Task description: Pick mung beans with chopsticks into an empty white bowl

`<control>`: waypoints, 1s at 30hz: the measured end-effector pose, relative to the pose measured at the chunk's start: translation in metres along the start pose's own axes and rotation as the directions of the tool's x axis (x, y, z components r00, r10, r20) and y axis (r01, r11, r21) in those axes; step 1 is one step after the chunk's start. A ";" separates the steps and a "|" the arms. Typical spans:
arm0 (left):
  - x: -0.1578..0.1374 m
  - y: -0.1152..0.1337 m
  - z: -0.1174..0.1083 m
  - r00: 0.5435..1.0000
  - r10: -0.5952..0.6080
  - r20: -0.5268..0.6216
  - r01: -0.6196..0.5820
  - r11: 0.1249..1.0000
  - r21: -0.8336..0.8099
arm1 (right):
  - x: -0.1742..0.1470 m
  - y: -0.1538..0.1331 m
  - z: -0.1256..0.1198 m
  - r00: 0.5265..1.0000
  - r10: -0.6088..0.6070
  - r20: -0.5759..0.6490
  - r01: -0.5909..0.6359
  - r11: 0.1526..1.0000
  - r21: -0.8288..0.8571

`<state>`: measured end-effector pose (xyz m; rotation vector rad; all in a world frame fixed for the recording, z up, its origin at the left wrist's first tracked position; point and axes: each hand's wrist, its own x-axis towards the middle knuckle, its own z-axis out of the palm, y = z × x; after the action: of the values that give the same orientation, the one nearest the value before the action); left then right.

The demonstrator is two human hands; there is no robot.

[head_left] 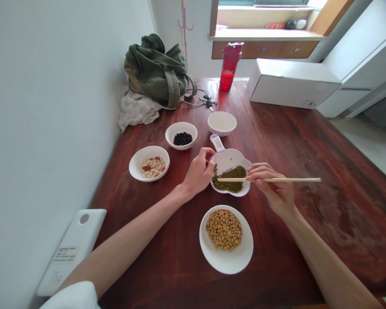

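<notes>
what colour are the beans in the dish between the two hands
The beans are olive green, best seen in the head view.

Passage lay open at two o'clock from the green-bean dish (225, 159). The far bowl (221, 122) obstructed twelve; the yellow-bean bowl (227, 263), six; the right hand (276, 189), three.

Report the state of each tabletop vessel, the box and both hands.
Rounded white bowl of tan beans: part-filled
White flower-shaped dish of green beans: part-filled
Round white bowl of black beans: part-filled
Round white bowl of pale and reddish pieces: part-filled
Round white rear bowl: upright, uncovered
Translucent red plastic bottle: upright, capped
White rectangular cardboard box: closed
Left hand: touching dish's rim
Right hand: gripping slim wooden stick
</notes>
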<state>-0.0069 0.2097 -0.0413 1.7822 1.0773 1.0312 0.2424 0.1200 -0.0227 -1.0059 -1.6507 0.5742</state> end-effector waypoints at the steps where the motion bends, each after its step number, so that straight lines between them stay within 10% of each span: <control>1: 0.000 0.001 0.000 1.000 0.000 0.002 0.000 1.000 -0.002 | 0.000 0.000 -0.001 1.000 -0.002 0.013 0.001 1.000 0.021; 11: 0.000 0.002 -0.001 1.000 -0.011 0.005 0.011 1.000 -0.002 | 0.004 -0.001 -0.013 0.997 0.013 -0.074 -0.019 0.997 -0.073; 17: 0.000 0.002 0.000 1.000 -0.011 0.010 0.011 1.000 0.000 | 0.004 -0.001 -0.003 0.987 -0.016 0.159 0.010 0.999 0.039; 25: -0.001 0.003 -0.001 1.000 -0.020 0.013 0.020 1.000 0.021 | 0.008 0.007 -0.026 0.998 0.009 -0.064 -0.013 0.998 -0.056; 30: -0.002 0.007 -0.001 0.999 -0.043 -0.021 0.045 0.992 0.120 | 0.005 0.000 -0.016 0.999 -0.031 0.044 0.030 1.000 0.009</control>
<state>-0.0072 0.2058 -0.0353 1.8392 1.2069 0.9753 0.2571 0.1224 -0.0154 -0.9669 -1.6985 0.5862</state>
